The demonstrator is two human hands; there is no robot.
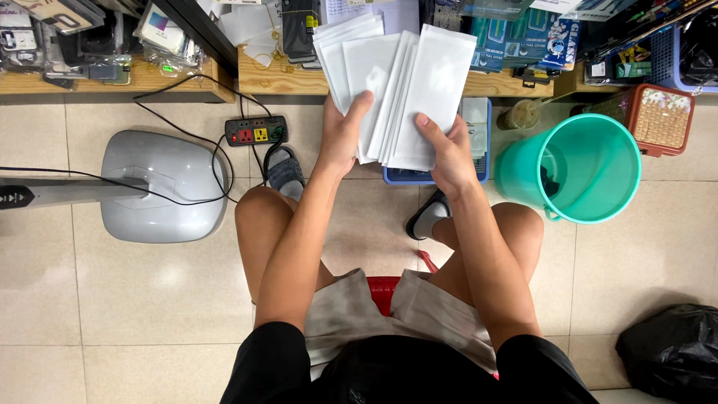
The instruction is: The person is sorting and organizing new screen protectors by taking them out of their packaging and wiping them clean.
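Both hands grasp a fanned stack of white packets [396, 90] at upper centre: the left hand [340, 138] clenches its left edge, the right hand [447, 150] its lower right, beside a teal bucket [598, 198].

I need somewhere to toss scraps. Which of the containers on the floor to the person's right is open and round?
The teal plastic bucket: round with an open top. The red basket behind it is rectangular with a woven cover; the black bag looks closed.

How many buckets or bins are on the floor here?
1: a teal plastic bucket stands on the tiled floor, beside the person's right hand. Others may be hidden beyond the picture's edges.
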